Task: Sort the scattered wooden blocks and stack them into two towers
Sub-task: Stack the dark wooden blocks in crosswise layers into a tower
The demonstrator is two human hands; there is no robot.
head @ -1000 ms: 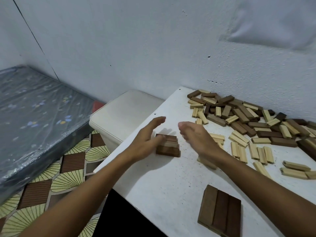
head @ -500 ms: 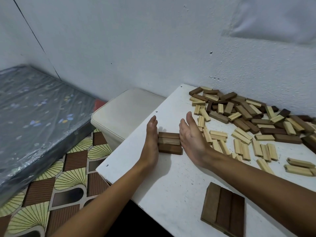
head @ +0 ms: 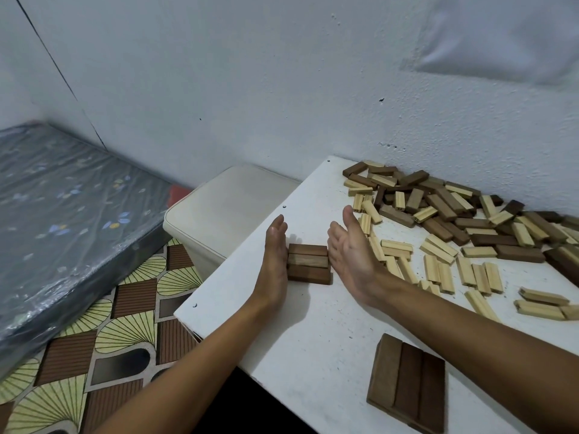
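Observation:
A low stack of dark brown blocks (head: 308, 264) sits on the white table (head: 313, 327) near its left edge. My left hand (head: 275, 258) stands flat on edge, fingers straight, pressed against the stack's left side. My right hand (head: 352, 252) is flat too, palm facing the stack's right side, touching it near the heel. A second layer of three dark blocks (head: 407, 383) lies side by side near the front. A heap of dark and light blocks (head: 438, 208) lies scattered along the wall, with light blocks (head: 463, 270) spread nearer me.
A cream plastic bin (head: 225, 211) stands just left of the table. Beyond it lies a plastic-wrapped mattress (head: 62, 214) on a patterned floor (head: 103, 339). The white wall runs right behind the block heap.
Both hands went from loosely curved around the dark stack to flat against its two sides. In the last half second the right hand's fingers opened slightly away.

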